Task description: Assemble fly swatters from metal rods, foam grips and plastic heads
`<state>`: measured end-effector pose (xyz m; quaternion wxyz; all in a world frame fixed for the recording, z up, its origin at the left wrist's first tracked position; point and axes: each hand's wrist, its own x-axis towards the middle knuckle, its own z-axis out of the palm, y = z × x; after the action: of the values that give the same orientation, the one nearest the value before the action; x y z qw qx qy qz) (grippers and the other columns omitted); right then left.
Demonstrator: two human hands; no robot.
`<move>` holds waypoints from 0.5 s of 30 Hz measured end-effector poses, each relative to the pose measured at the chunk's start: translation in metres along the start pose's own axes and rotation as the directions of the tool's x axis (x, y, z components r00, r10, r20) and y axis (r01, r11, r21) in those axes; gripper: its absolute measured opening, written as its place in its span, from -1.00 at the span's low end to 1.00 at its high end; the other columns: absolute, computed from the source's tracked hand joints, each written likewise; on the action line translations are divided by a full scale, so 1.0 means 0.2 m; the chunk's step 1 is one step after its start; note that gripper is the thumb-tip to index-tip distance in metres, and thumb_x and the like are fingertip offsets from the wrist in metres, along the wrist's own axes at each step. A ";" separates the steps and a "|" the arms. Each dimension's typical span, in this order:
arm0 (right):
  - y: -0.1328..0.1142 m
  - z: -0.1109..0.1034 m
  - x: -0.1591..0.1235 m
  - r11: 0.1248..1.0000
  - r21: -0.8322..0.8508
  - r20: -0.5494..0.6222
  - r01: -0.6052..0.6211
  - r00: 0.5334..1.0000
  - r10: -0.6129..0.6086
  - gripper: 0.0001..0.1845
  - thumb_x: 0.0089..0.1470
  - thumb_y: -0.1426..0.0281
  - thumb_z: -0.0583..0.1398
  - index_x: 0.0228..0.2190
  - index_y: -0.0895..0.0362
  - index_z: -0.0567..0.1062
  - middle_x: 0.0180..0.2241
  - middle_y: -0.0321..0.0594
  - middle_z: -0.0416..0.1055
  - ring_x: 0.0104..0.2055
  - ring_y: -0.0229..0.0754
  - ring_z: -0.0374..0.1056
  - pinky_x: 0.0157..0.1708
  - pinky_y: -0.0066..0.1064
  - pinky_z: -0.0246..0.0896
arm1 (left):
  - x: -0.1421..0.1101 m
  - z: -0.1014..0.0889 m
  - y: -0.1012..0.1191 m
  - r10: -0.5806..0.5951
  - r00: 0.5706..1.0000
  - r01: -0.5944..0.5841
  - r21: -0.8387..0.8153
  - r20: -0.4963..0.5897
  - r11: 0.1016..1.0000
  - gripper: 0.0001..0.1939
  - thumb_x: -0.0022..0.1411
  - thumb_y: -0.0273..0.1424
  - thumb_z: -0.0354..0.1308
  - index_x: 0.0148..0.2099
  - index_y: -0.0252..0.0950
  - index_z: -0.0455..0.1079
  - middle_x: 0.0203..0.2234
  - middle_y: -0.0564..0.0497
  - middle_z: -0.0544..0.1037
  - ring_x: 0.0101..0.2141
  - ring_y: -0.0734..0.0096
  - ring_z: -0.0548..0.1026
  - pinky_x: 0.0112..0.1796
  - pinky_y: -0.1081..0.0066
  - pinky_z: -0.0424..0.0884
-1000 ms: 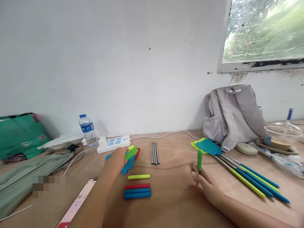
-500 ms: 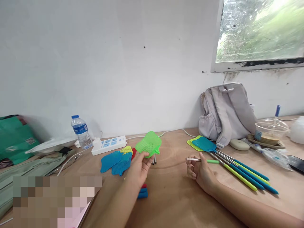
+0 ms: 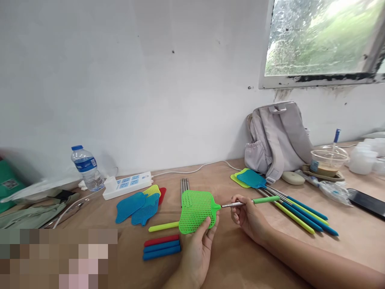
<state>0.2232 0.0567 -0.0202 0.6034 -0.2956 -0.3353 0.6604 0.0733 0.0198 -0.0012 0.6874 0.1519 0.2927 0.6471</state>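
Note:
My left hand [image 3: 197,251] grips a green fly swatter head [image 3: 196,208] near its neck, thumb on the mesh. In my right hand [image 3: 249,214] is a metal rod with a green handle [image 3: 266,199]. The rod's tip meets the neck of the head; how far in it sits, I cannot tell. Left of my left hand lie a yellow handle [image 3: 162,227], a red handle [image 3: 161,241] and blue handles [image 3: 161,252]. Behind the green head are several bare metal rods [image 3: 184,185]. Blue heads [image 3: 130,206], a yellow head [image 3: 154,189] and a red head [image 3: 162,195] overlap farther left.
Several whole fly swatters [image 3: 296,210] with blue and yellow handles lie right of my right hand. Along the wall stand a water bottle [image 3: 86,168], a power strip [image 3: 129,184] and a grey backpack [image 3: 278,140]. A plastic cup [image 3: 329,160] and a phone [image 3: 368,204] are at the right.
My left hand has brought the green head rightward and down, turning its neck toward the rod. The rod's tip, apart from the head before, now meets the neck. The view has shifted slightly right.

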 end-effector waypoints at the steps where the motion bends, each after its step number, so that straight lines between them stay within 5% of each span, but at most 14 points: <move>1: 0.00 0.00 0.00 1.000 0.005 0.006 -0.003 1.000 0.003 -0.78 -0.10 0.23 0.14 -0.55 0.13 0.32 -0.69 -0.37 0.29 -0.71 -0.36 0.17 -0.73 -0.56 -0.01 | 0.00 0.00 0.00 -0.009 1.000 0.009 -0.001 0.002 1.000 -0.44 -0.08 -0.74 0.16 -0.01 -0.27 0.27 -0.26 -0.06 0.55 -0.19 0.15 0.49 -0.15 0.22 0.45; 15: 0.01 0.00 -0.02 0.992 -0.082 0.077 0.096 0.993 -0.090 -0.84 -0.17 0.32 0.24 -0.53 0.15 0.39 -0.63 -0.31 0.36 -0.59 -0.29 0.30 -0.57 -0.48 0.17 | 0.02 -0.03 0.00 -0.006 0.999 0.004 0.050 0.045 0.999 -0.53 -0.11 -0.66 0.24 -0.08 -0.35 0.33 -0.25 -0.11 0.54 -0.15 0.08 0.46 -0.13 0.18 0.44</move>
<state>0.2233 0.0526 -0.0216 0.6077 -0.2810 -0.3986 0.6268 0.0708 0.0223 -0.0068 0.6914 0.1832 0.2935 0.6342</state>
